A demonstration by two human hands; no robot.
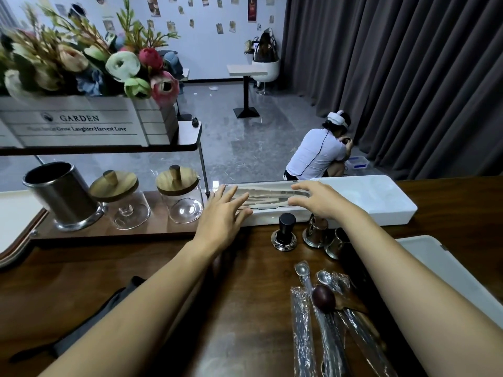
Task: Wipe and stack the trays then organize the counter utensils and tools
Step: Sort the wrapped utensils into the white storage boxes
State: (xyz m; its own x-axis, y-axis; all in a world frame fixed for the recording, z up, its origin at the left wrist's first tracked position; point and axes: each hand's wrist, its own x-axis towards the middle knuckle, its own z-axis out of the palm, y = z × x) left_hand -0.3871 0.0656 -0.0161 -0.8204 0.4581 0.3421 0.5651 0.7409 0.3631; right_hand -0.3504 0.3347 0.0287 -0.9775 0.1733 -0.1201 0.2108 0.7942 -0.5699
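Head view, looking down the wooden counter (245, 308). At the far edge lay a long white utensil box (367, 197), its left half under a clear lid through which pale, slender sticks (266, 198) could be seen lying lengthwise. The left hand (221, 213) lay flat at the left end of that lid, fingers straight and a little spread, gripping nothing. The right hand (321, 202) was palm-down over the middle of the box, fingers loosely extended and holding nothing; whether it pressed on the lid could not be told. Just in front of the box stood a black tamper (284, 232) and two steel cups (315, 232), partly hidden by the right forearm. Nearer the viewer lay wrapped spoons (302, 270) in clear sleeves, side by side, with a dark wooden spoon (324, 293) across them. A white tray (435, 257) sat at the right edge, beyond the right arm, and a grey cloth (89, 330) lay under the left forearm. On the raised ledge to the left stood an open steel canister (62, 197), its interior too dark to read, and two glass jars (181, 197) capped with wooden lids. Above them a white planter box (81, 123) marked GARDEN held artificial flowers. Beyond the counter a person (315, 156) crouched on the floor by a dark curtain.
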